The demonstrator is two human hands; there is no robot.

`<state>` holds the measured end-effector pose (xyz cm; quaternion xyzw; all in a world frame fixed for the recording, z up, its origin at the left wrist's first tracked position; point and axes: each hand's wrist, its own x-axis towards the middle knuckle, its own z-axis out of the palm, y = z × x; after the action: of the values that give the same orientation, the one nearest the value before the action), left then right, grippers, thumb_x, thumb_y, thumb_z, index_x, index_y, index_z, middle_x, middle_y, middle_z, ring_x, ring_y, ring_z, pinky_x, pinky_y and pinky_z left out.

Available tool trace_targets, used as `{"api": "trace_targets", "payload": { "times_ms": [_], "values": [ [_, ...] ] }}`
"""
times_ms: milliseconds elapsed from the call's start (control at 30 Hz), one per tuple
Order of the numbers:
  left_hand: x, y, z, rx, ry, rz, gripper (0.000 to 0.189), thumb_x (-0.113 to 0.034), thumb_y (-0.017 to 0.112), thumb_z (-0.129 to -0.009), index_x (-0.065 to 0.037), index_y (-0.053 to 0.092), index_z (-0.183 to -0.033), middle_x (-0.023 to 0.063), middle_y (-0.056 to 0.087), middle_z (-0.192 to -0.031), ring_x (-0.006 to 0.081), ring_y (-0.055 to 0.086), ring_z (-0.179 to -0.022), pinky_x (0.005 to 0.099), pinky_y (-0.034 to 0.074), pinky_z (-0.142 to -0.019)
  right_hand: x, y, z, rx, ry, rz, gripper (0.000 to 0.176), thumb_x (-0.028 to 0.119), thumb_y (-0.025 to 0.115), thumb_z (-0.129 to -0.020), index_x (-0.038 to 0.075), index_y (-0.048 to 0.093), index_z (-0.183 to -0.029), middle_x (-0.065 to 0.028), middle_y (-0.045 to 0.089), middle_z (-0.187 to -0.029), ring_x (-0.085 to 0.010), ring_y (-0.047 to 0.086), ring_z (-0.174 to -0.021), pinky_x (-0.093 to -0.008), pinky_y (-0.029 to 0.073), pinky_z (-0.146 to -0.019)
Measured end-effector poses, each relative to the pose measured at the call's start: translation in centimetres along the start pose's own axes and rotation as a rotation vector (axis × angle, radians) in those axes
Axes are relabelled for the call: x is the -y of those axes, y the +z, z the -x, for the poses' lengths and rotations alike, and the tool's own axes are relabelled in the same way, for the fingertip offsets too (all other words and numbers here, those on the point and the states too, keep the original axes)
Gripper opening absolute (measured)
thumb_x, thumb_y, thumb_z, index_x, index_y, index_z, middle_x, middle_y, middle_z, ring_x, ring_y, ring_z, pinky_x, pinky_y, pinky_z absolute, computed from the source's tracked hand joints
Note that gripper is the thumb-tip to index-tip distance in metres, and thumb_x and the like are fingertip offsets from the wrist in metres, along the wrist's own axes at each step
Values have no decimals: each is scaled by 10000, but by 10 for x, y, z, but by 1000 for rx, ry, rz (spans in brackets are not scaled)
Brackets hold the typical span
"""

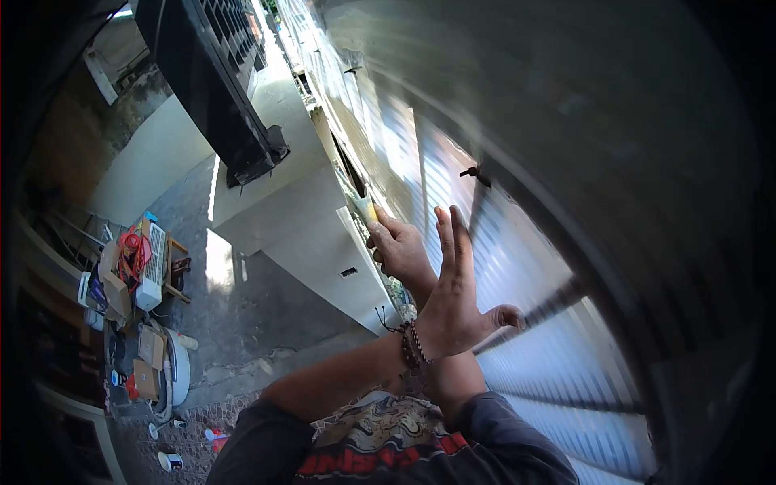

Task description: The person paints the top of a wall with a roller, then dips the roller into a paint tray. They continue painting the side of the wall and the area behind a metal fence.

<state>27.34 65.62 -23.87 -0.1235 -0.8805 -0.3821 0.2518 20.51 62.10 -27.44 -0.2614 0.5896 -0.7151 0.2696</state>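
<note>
Head view. Small yellow pad (368,212), only one end showing, clasped in right hand (400,250) with fingers closed around it, up beside the edge of a ribbed pale panel (525,267); contact with the panel impossible to tell. Left hand (457,299) crossed in front of the right wrist, flat and wide, holding nothing; beaded bracelet (414,346) on its wrist. Dark bracket (475,173) on the panel above. Far below, black gate (218,89), cardboard boxes (145,360), white appliance (152,275). Red lettering on dark shirt (388,444), unreadable.
</note>
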Motion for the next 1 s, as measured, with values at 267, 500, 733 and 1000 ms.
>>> {"api": "trace_targets", "payload": {
  "times_ms": [267,500,733,1000],
  "values": [
    [-45,-6,10,2,-298,-1,1289,-630,663,-684,75,-110,-1437,396,66,-1464,467,100,-1399,507,333,-1076,-20,-2,78,-185,-39,-9,422,227,545,-958,29,516,-1330,16,550,-718,-54,452,-527,-206,379,-474],
    [-39,2,19,22,-226,135,981,-333,653,-854,45,-23,-1457,385,154,-1445,450,293,-1336,484,381,-1057,-10,2,66,-198,-114,51,411,233,548,-958,66,523,-1334,22,546,-691,-47,451,-525,-206,374,-466],
    [-65,-12,12,75,-343,243,1040,-339,697,-838,40,-44,-1461,382,176,-1443,449,249,-1360,482,350,-1076,1,-5,81,-106,33,-65,477,328,574,-950,54,516,-1336,19,572,-798,-54,420,-600,-224,374,-535],
    [-66,2,10,234,-348,-5,1339,-532,723,-732,164,-248,-1336,493,-79,-1395,549,-40,-1366,510,90,-1146,-20,-11,119,-231,-29,-442,462,102,658,-870,-11,528,-1299,-57,111,-1533,-72,570,-807,-234,490,-739]
  ]
}}
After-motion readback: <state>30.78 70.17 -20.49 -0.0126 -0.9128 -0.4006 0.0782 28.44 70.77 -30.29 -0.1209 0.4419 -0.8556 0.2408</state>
